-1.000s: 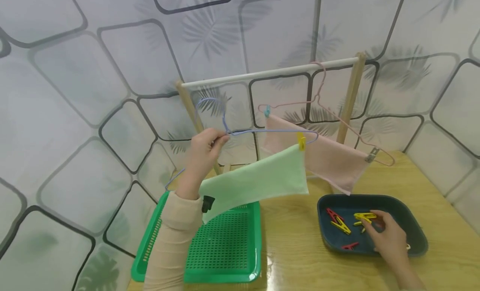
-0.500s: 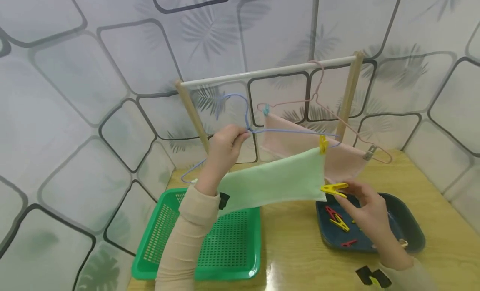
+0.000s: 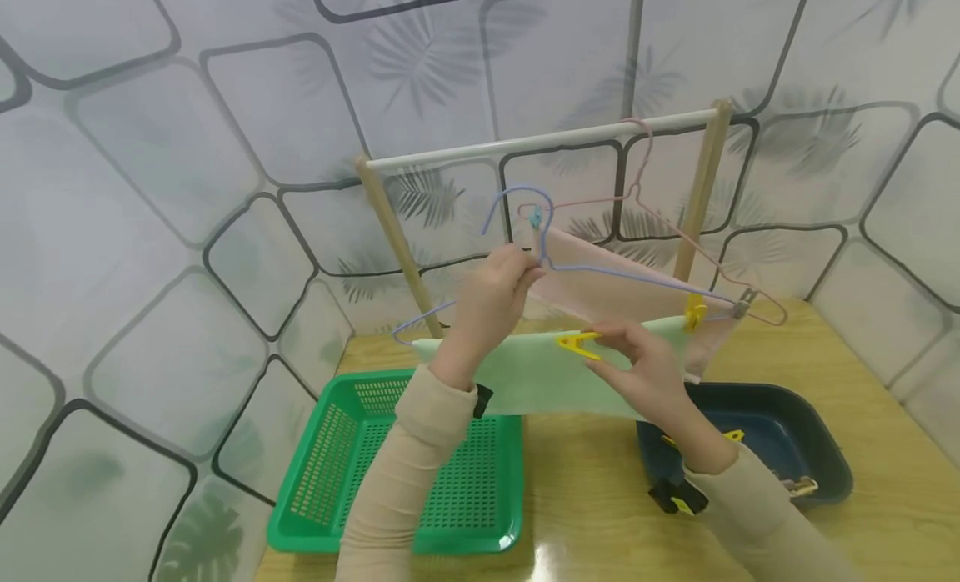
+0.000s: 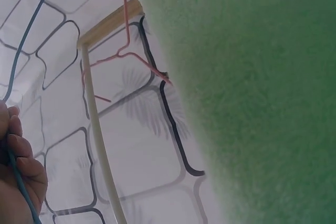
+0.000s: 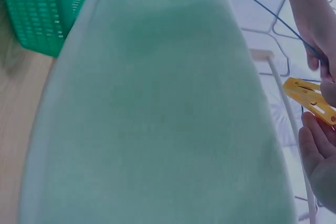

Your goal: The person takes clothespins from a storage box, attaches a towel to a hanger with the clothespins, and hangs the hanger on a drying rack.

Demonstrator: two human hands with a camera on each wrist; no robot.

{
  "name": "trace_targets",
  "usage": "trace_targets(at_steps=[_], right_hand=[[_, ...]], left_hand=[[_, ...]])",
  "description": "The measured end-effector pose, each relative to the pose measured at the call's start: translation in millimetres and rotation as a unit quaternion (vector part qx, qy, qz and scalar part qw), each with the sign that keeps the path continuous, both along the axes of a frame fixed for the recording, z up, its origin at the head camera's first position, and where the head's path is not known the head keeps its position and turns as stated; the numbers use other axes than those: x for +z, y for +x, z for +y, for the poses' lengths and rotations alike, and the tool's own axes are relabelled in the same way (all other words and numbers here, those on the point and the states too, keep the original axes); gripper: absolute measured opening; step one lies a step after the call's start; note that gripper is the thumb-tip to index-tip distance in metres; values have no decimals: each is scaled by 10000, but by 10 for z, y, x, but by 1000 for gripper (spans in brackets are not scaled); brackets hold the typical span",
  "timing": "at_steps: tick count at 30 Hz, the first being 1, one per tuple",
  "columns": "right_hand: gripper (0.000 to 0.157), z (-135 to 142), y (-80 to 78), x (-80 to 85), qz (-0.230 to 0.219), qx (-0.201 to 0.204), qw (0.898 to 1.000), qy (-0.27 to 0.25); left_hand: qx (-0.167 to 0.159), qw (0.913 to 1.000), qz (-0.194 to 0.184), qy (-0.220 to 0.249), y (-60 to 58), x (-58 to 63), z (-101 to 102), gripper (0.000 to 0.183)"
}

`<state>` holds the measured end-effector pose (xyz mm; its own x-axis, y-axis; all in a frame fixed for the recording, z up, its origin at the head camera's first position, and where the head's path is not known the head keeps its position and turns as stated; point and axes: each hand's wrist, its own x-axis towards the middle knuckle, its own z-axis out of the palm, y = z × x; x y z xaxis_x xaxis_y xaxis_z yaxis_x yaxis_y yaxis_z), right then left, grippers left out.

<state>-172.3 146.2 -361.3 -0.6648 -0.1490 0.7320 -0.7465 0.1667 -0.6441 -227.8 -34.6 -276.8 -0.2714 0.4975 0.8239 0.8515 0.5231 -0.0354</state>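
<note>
My left hand (image 3: 491, 298) grips a blue wire hanger (image 3: 637, 275) just below its hook, holding it in the air. A pale green cloth (image 3: 540, 382) hangs along the hanger, with a yellow clothespin (image 3: 695, 311) at its right end. Between thumb and fingers my right hand (image 3: 641, 369) pinches another yellow clothespin (image 3: 577, 343) in front of the cloth, left of the clipped end. In the right wrist view that pinched clothespin (image 5: 310, 98) shows beside the cloth (image 5: 157, 103). The cloth's upper left edge is partly behind my left arm.
Behind, a rack with a white rod (image 3: 525, 140) bears a pink hanger (image 3: 651, 203) with a pink cloth (image 3: 592, 273) clipped on. A green basket (image 3: 300, 490) stands at left on the wooden table (image 3: 577, 482). At right stands a dark blue tray (image 3: 832, 457) with clothespins in it.
My right hand has taken a yellow clothespin from the tray and moved up and left to the green cloth. My left hand has carried the blue hanger to the right.
</note>
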Motion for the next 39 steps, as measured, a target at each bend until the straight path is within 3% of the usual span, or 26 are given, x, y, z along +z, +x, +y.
trace_targets(at_steps=[10,17,21,23,28,30,36,39], right_hand=[[30,-398,-113,225,-860,494,9950,74],[31,-553,-302,136,-1023,326,9926,575],[13,-625,-364,94,-1148,86,9895,871],[6,-666,-379,102,-1139,-166,9876,1067],[21,-766,-391,145,-874,-598,9859,1297],[22,-794,-384,148,-761,-579,9874,1260],[4,-830,-368,114,-258,-412,9880,1469],[5,-835,-373,82,-182,-398,9884,1457]], left_hand=[[3,9999,-91,-115,15,-69,183,12],[-43,9998,-214,-23,39,-86,270,9],[-43,9996,-233,-137,48,-96,322,10],[-90,9996,-225,-173,53,-98,349,11],[-187,9994,-252,-178,73,-94,405,10],[-158,9995,-216,-179,81,-91,422,10],[-147,9994,-156,-255,89,-104,466,9],[-83,9993,-199,-300,97,-121,475,10]])
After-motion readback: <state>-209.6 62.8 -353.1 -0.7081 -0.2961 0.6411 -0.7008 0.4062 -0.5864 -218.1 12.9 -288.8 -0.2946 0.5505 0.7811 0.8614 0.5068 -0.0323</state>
